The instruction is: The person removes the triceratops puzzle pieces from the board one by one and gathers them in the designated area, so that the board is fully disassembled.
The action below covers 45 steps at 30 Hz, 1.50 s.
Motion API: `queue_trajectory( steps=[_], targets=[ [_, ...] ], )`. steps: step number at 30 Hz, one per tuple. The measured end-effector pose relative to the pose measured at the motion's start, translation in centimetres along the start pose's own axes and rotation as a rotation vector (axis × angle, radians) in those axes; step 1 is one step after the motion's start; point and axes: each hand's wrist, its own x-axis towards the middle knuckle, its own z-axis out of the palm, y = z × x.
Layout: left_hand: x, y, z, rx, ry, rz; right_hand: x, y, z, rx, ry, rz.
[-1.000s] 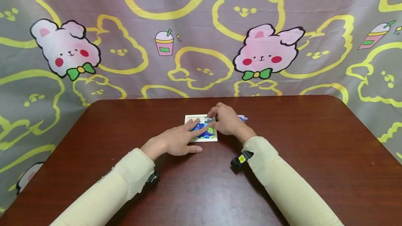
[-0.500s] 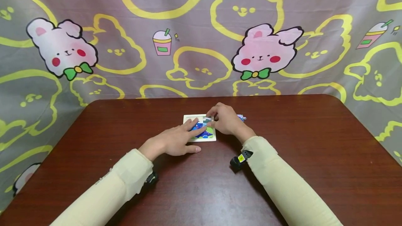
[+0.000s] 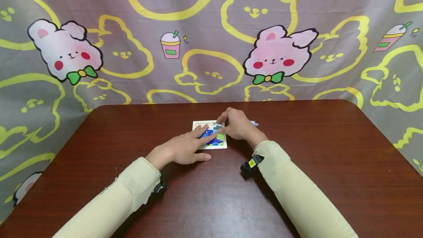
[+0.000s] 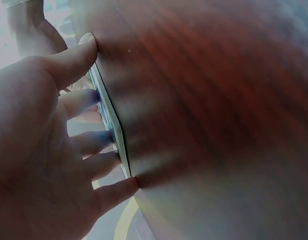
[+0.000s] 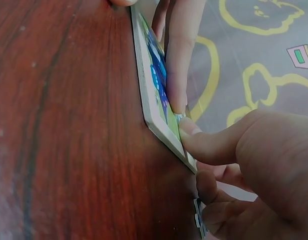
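On your left, your left hand lies across the flat white-rimmed puzzle tray, which sits on the dark reddish-brown wood-grain table. Its fingers are straight and spread, resting on the tray and its blue-and-green picture; it grips nothing, and your thumb extends past the tray's near edge. So the tray is under your left fingertips and just left of your right hand, between the two.

Your right hand's fingers are bent at the tray's right side, the thumb touching the picture near that edge. Thumb and index tips stand slightly apart at the far right corner area; whether they pinch a piece you cannot tell from these views. Just to the right, a small flat blue-purple loose puzzle piece pokes out from behind that hand.

Counting across: two cream long sleeves, two black wrist cameras, the right one with a yellow label, and one tray. At least one loose piece shows; your hand may hide others. On the grey-mauve printed cloth behind, you have two whole pinkish rabbit heads, part of a third at lower left, and two pink cups.
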Motion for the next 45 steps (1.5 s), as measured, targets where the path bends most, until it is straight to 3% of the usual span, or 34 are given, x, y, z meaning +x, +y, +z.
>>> queue_trajectory(
  steps=[12, 21, 33, 45],
  targets=[
    [0.1, -0.1, 0.1, 0.002, 0.002, -0.003, 0.3, -0.1, 0.2, 0.059, 0.006, 0.066],
    [0.1, 0.1, 0.1, 0.002, 0.007, 0.004, 0.5, -1.0, 0.7, 0.012, 0.044, 0.104],
    [0.0, 0.1, 0.0, 0.007, 0.002, -0.007, 0.5, -1.2, 1.0, 0.052, 0.054, 0.185],
    [0.1, 0.1, -0.1, 0.006, 0.008, -0.002, 0.4, -0.8, 1.0, 0.035, 0.086, 0.131]
  ],
)
